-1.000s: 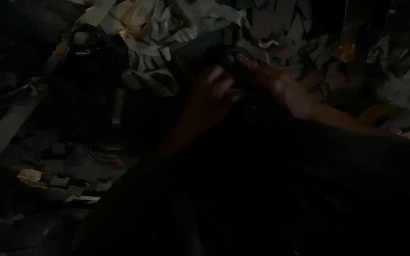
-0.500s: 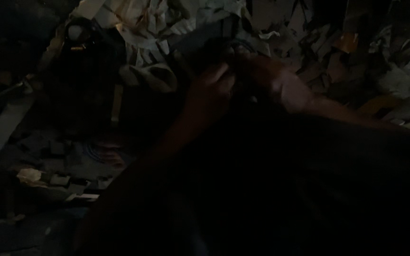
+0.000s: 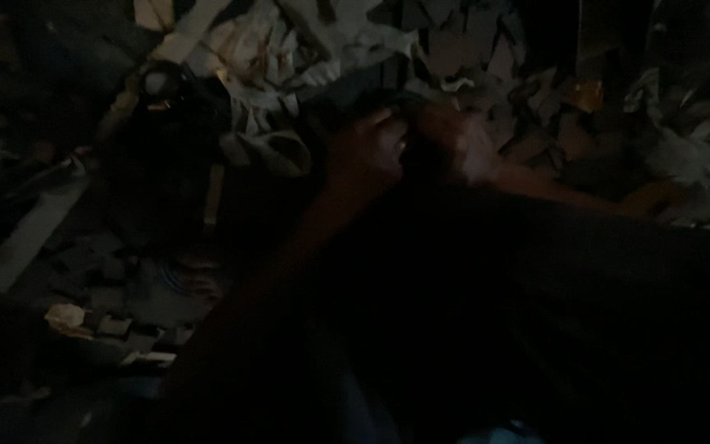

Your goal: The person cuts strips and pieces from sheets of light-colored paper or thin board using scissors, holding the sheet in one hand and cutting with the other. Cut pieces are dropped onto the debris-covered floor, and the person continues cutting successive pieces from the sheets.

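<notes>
The scene is very dark. My left hand (image 3: 365, 156) and my right hand (image 3: 454, 148) meet near the upper middle, fingers curled together over a small dark piece that I cannot make out. Both forearms run down toward the lower part of the view. Behind the hands lies a heap of pale paper or card scraps (image 3: 289, 57).
A dark rounded object with a pale cap (image 3: 162, 82) stands at upper left. A long pale strip (image 3: 30, 234) lies at left. Small card pieces (image 3: 100, 321) are scattered at lower left. More crumpled scraps (image 3: 684, 156) lie at right.
Both hands stay together and have shifted slightly in the view; the camera has tilted a little. Nothing has visibly been let go.
</notes>
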The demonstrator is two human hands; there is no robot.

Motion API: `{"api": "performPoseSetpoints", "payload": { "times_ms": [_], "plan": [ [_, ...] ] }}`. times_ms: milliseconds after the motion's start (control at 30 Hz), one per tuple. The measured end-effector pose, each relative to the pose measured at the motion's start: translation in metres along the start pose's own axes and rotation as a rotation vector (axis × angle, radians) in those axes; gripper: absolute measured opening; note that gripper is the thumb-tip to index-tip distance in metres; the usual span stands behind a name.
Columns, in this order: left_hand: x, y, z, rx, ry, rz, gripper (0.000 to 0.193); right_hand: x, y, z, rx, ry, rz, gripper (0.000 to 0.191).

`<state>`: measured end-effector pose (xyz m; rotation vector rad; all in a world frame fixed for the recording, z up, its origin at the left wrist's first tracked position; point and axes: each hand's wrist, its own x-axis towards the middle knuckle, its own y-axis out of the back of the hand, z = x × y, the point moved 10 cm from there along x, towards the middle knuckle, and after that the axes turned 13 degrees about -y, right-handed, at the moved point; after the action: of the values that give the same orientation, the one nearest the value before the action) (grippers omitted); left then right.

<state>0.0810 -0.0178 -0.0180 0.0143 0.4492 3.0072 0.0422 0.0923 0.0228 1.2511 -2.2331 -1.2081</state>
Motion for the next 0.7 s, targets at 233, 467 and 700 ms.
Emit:
{"api": "performPoseSetpoints", "payload": {
  "times_ms": [233,467,700],
  "plan": [
    [-0.037,0.036,-0.045,-0.595,0.404,0.108,0.066,0.000,-0.015,0.053,0.993,-0.839,-0.147,0.017],
    [-0.053,0.085,-0.011,-0.540,0.163,0.505,0.033,0.052,-0.017,-0.018,0.788,-0.758,-0.212,0.018],
    [-0.069,0.097,-0.020,-0.511,0.156,0.540,0.038,0.096,0.011,-0.068,0.652,-0.523,-0.272,0.044]
  ]
}}
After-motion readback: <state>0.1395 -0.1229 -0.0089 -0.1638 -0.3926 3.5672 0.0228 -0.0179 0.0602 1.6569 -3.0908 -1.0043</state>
